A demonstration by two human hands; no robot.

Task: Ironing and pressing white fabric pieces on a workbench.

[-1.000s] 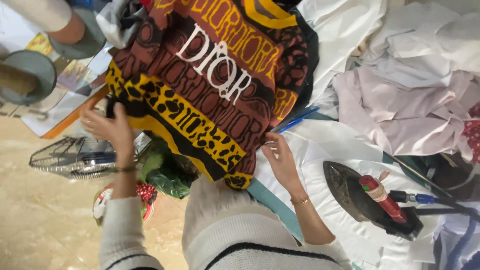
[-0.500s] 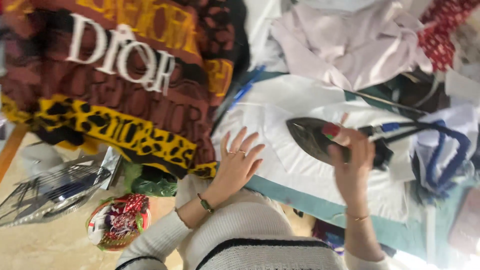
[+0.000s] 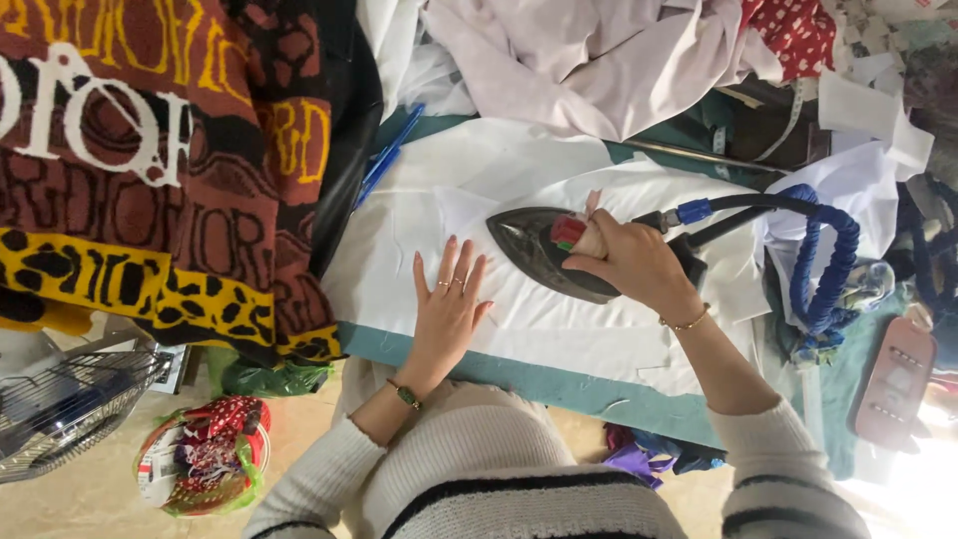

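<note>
The right hand (image 3: 634, 262) closes its grip around the handle of the dark iron (image 3: 544, 252), fingers wrapped over the red-and-green end of the handle. The iron rests soleplate down on the white cloth (image 3: 559, 324), nose pointing toward 9 o'clock. A black hose with a blue fitting (image 3: 696, 211) leaves the iron's heel toward 3 o'clock and joins a blue braided cord (image 3: 823, 274).

The left hand (image 3: 449, 309) lies flat and open, fingers spread, gripping nothing; it presses the white cloth just beside the iron's nose, at 8 o'clock from it. The cloth covers the tabletop (image 3: 519, 377), whose teal edge shows at 6 o'clock.

Step in hand, as judged: pressing the cloth, one hand flattening it, the other guiding the iron. The next move calls for keeping the spread fingers out of the nose's path.

At 9 o'clock hangs a patterned knit garment (image 3: 150, 200); at 12 o'clock lies a pile of pale fabric (image 3: 589, 60).
</note>
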